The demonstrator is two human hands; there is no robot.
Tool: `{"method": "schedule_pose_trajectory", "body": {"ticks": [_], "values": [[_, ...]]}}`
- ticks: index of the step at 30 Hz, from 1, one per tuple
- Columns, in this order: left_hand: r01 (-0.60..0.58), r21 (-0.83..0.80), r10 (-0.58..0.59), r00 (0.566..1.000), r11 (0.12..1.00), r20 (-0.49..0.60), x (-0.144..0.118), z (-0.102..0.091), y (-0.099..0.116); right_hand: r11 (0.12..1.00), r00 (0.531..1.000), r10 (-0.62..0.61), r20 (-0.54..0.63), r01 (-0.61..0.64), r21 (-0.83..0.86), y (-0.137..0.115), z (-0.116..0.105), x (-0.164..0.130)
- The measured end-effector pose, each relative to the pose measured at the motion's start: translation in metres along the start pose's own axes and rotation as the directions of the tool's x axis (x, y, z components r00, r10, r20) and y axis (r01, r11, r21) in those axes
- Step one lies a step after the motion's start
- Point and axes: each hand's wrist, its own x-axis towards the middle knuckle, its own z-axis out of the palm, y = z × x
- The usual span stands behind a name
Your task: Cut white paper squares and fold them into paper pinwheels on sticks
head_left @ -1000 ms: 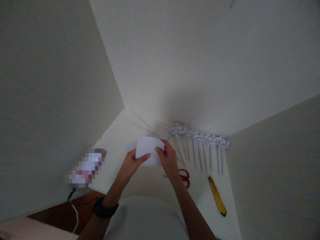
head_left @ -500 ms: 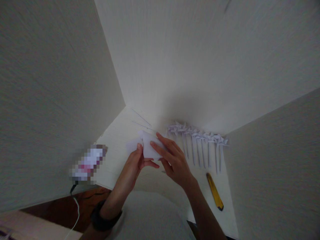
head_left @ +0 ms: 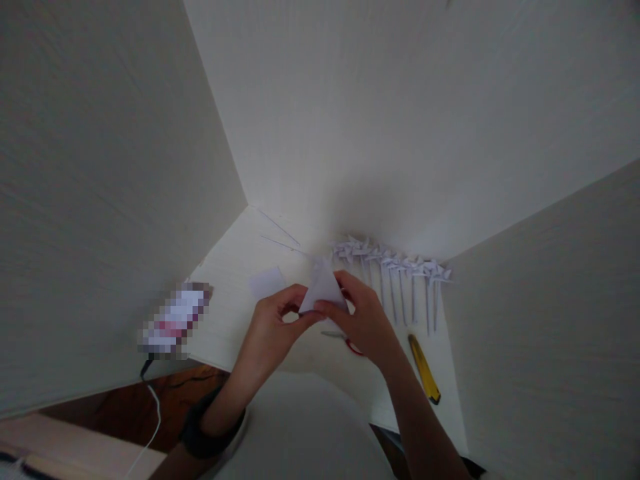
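Both my hands hold a white sheet of paper (head_left: 323,288) folded into a triangle, just above the white desk (head_left: 235,253). My left hand (head_left: 273,327) pinches its lower left corner. My right hand (head_left: 363,317) grips its right edge with thumb and fingers. A smaller white paper piece (head_left: 267,281) lies flat on the desk left of the fold. Red-handled scissors (head_left: 350,343) lie mostly hidden under my right hand.
A row of several white paper pinwheels on sticks (head_left: 395,273) lies at the back right. A yellow utility knife (head_left: 424,369) lies near the front right edge. A blurred-out device (head_left: 175,320) with a white cable sits at the left. Thin sticks (head_left: 280,233) lie in the back corner. White walls enclose the desk.
The rectangular sheet held up a second ago has been folded into a triangle. My hands shifted slightly right, my right hand now covering most of the scissors.
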Motion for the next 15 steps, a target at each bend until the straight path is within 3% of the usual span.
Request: {"method": "schedule_pose_trajectory", "body": {"ticks": [6,15], "values": [[0.141,-0.224,-0.149,0.989,0.964,-0.019,-0.0073,0.0007,0.0074,0.938,0.989,0.146,-0.019,-0.132,0.321,0.0038,0.0012,0.0016],[0.159,-0.232,-0.166,0.986,0.960,-0.012,-0.0071,0.0032,0.0092,0.898,0.972,0.225,-0.073,-0.177,0.403,-0.0010,0.0026,-0.0015]]}}
